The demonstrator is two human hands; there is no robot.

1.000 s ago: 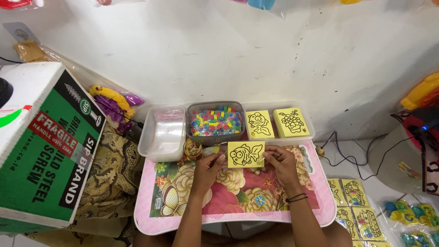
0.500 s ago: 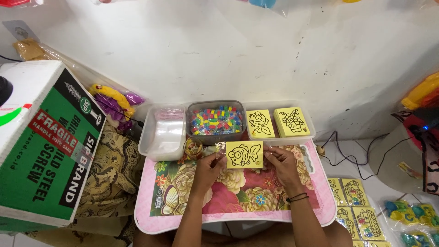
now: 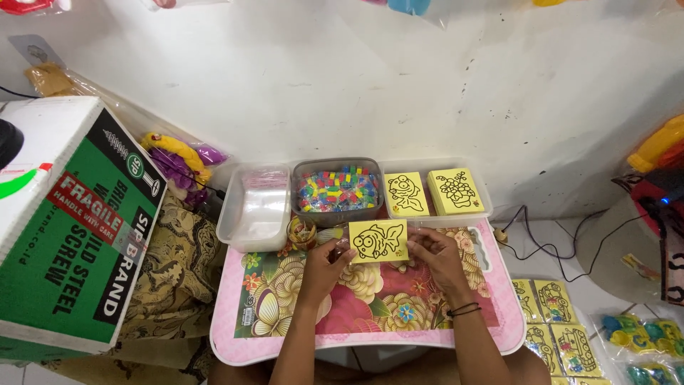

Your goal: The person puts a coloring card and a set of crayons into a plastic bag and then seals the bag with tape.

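1. Where the head view looks down on the small pink table (image 3: 235, 335) with its flowered top, a yellow card (image 3: 378, 240) printed with a black fish outline is held up just above the table's far edge.
2. The card's left edge is pinched by the left hand (image 3: 324, 265), whose fingers are closed on it, and its right edge is gripped by the right hand (image 3: 436, 255) in the same way; a dark band is worn on the right wrist.
3. Just behind the card, a grey tub of coloured beads (image 3: 338, 191) is set between a clear tray of plastic sleeves (image 3: 258, 204) on the left and a clear tray (image 3: 490, 207) on the right, in which two stacks of yellow cards (image 3: 434, 192) are laid side by side.
4. A small roll of tape (image 3: 301, 232) is seen just left of the held card, near the left thumb.
5. A large green and white cardboard box (image 3: 71, 228) is stood well to the left of the table, and more yellow cards (image 3: 552, 321) are spread on the floor at the right.
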